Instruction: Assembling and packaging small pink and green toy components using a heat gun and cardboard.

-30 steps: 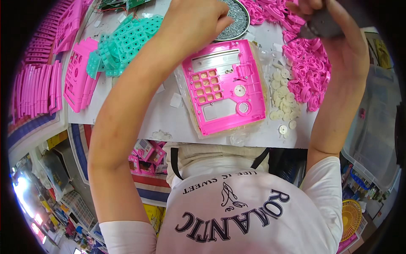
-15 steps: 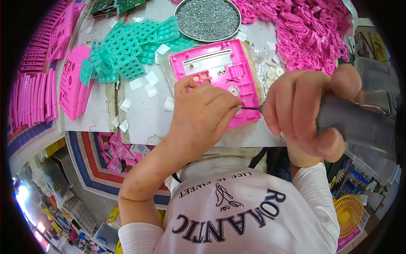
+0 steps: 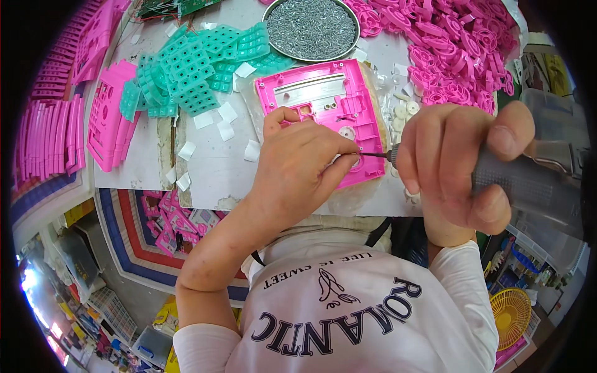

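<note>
A pink plastic casing [image 3: 369, 127] lies on the table in front of me, with a slotted silver strip near its far side and a white disc [image 3: 347, 133] inside. My right hand [image 3: 444, 165] is wrapped round a grey electric screwdriver [image 3: 528, 189], held level and pointing left. Its thin bit [image 3: 375, 154] reaches over the casing's right part. At the bit's tip, my left hand [image 3: 298, 155] pinches thumb and forefinger together; what sits between them is too small to make out. The left hand also covers the casing's lower left part.
Behind the casing stands a round tray of small screws [image 3: 311, 28]. Teal rubber keypads [image 3: 186, 68] and white paper squares [image 3: 186, 150] lie to the left, beside stacked pink panels [image 3: 53, 137]. Pink parts [image 3: 460, 50] pile up at the far right, near white discs [image 3: 404, 110].
The whole scene sits slightly shifted in the picture. The screwdriver bit and my left fingertips stay together over the casing; the bit appears a little higher and more level.
</note>
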Demonstrator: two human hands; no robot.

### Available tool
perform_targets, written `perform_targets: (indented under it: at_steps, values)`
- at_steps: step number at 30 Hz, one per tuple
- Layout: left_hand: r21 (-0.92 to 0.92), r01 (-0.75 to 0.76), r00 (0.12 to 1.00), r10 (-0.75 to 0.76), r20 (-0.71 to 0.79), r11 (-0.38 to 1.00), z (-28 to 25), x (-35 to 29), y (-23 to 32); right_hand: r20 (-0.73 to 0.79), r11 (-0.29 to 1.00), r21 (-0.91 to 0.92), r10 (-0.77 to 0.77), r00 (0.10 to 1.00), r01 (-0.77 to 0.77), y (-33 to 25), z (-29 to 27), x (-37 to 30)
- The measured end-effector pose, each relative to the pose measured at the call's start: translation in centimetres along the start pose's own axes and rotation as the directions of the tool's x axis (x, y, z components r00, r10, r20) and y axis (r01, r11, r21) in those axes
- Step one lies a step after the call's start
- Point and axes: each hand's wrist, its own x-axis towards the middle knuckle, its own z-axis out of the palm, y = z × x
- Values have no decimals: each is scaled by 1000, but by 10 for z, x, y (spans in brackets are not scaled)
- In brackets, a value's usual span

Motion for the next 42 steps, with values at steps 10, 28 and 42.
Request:
perform_targets:
  at_steps: [10, 28, 42]
  values:
    - [226, -21, 1000, 17, 19, 974, 2, 2, 0, -237, 995, -92, 18, 971, -41, 18, 11, -10]
    - [434, -162, 983, 108, 146, 886, -2, -6, -13, -165, 995, -52, 70, 984, -79, 42, -22, 3]
    - [499, 13, 984, 76, -158, 866, -106, -48, -82, -366, 763, -645, -279, 888, -26, -12, -49, 9]
